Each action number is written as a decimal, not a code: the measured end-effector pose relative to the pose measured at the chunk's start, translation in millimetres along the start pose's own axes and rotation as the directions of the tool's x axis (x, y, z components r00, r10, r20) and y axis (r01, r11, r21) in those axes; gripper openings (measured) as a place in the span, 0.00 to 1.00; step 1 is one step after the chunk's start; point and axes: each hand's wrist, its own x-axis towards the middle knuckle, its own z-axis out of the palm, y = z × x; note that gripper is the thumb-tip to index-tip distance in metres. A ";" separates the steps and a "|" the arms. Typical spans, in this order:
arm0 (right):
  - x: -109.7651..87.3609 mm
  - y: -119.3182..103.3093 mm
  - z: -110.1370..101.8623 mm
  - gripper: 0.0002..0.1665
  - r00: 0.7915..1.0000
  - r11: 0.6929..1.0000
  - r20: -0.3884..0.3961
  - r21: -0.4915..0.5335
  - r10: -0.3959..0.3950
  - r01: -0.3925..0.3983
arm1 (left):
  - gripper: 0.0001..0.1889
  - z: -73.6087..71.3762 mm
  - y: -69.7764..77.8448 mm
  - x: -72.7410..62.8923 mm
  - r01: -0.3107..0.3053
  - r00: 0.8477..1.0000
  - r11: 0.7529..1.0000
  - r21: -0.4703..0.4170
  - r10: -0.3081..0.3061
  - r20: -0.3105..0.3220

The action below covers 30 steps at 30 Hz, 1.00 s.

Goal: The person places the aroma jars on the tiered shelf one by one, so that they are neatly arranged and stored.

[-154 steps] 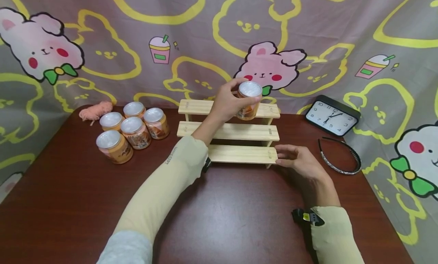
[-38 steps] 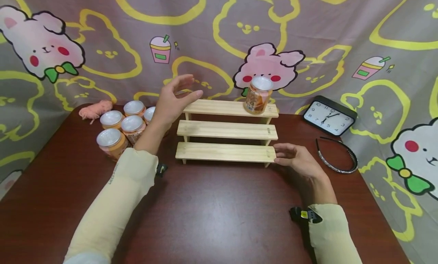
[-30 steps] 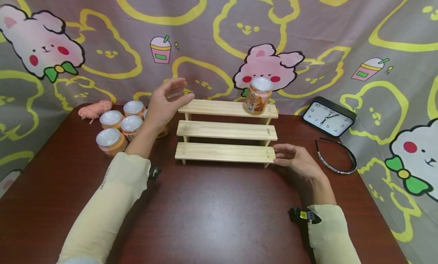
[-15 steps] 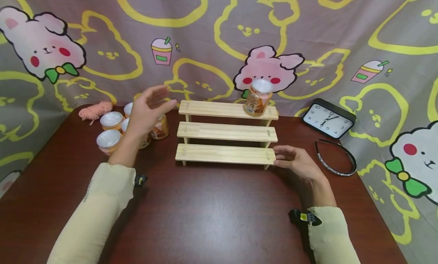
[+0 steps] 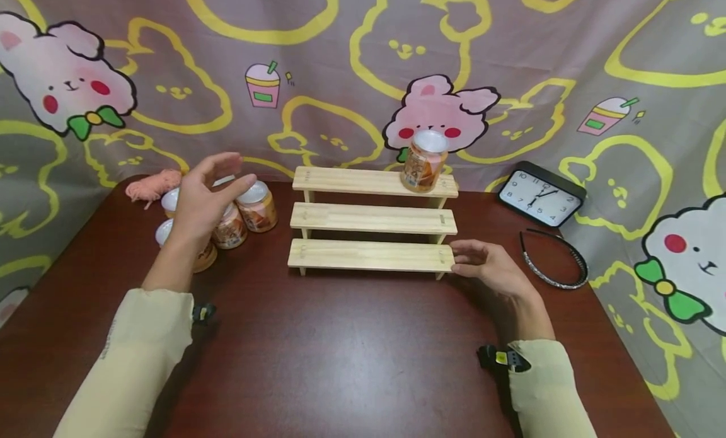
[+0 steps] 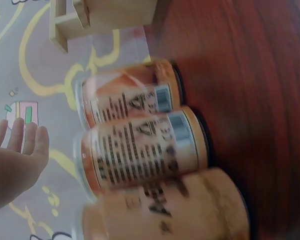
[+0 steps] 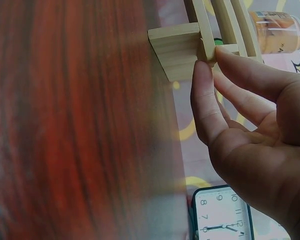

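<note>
A three-tier wooden display stand (image 5: 371, 255) stands at the middle back of the table. On the right part of its top tier sits an orange can (image 5: 424, 168) with a silvery top. My left hand (image 5: 198, 201), holding nothing, hovers over a cluster of several similar cans (image 5: 259, 210), partly hiding them. The left wrist view shows three labelled cans (image 6: 145, 152) standing side by side, with the fingers spread beyond their tops. My right hand (image 5: 498, 273) pinches the right end of the lowest tier; in the right wrist view, thumb and index finger (image 7: 205, 95) meet at the board's edge.
Pink yarn (image 5: 153, 186) lies behind the cans at the left. A black-framed clock (image 5: 541, 195) and a black headband with a sparkly band (image 5: 553, 280) lie to the right of the stand. A patterned curtain (image 5: 317, 66) hangs behind the table.
My left hand set its can on the stand's top tier, released it, then moved left and down to over the remaining cans. The right hand stays at the lowest tier.
</note>
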 end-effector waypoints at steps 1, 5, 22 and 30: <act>-0.2 -0.2 0.4 0.32 1.000 1.000 0.004 0.000 0.003 -0.003 | 0.26 -2.6 -2.0 -0.8 0.004 1.000 1.000 0.000 -0.004 -0.006; -1.2 -0.1 1.1 0.32 1.000 1.000 0.004 -0.010 0.020 -0.020 | 0.25 -10.4 -9.7 -4.1 0.006 1.000 1.000 0.000 -0.006 -0.018; 0.0 -2.9 -0.5 0.32 1.000 1.000 0.000 -0.030 0.009 -0.009 | 0.21 -52.2 -33.0 -23.4 -0.003 0.991 0.998 0.069 0.012 -0.132; 0.5 -2.3 0.3 0.31 1.000 0.999 -0.017 -0.024 0.027 -0.027 | 0.21 -61.7 -35.4 -25.3 0.049 0.991 0.979 0.199 -0.022 -0.136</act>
